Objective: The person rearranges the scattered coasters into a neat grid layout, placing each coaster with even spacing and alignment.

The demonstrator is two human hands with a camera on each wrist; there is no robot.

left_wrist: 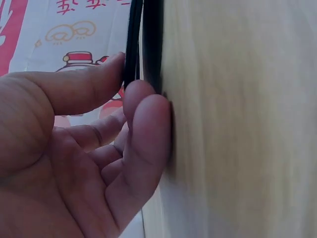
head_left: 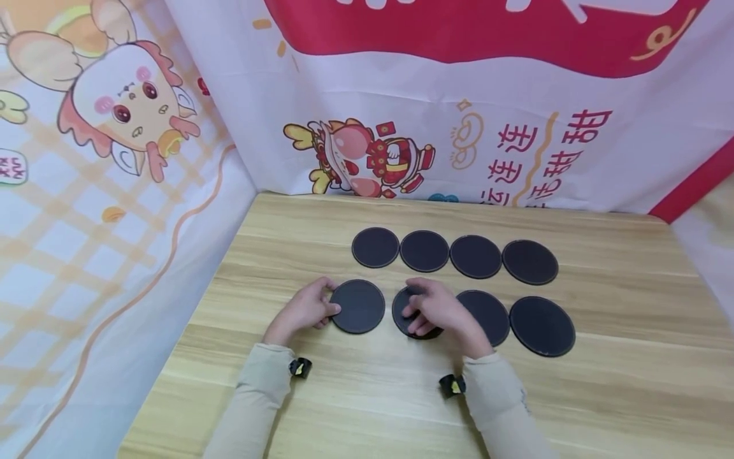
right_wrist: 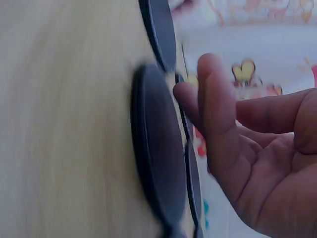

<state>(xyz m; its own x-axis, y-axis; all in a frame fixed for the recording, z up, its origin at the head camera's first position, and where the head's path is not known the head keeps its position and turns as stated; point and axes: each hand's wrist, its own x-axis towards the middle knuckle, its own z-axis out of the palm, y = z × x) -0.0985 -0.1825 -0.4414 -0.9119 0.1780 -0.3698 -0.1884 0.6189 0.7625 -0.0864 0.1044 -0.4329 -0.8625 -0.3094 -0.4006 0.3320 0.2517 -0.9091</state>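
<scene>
My left hand pinches the left edge of a round black coaster, the leftmost of the near row. The left wrist view shows the thumb on one face of this coaster and fingertips at its other side, with a dark rim between it and the tabletop. Over the second coaster of that row hovers my right hand, its fingers loosely bent and holding nothing. In the right wrist view its fingertips stand apart from the thick-edged black coaster below.
Right of my right hand lie two more near-row coasters, one partly behind the wrist and one further right. A far row of several black coasters runs behind. Printed cloth hangs at the wooden table's back edge.
</scene>
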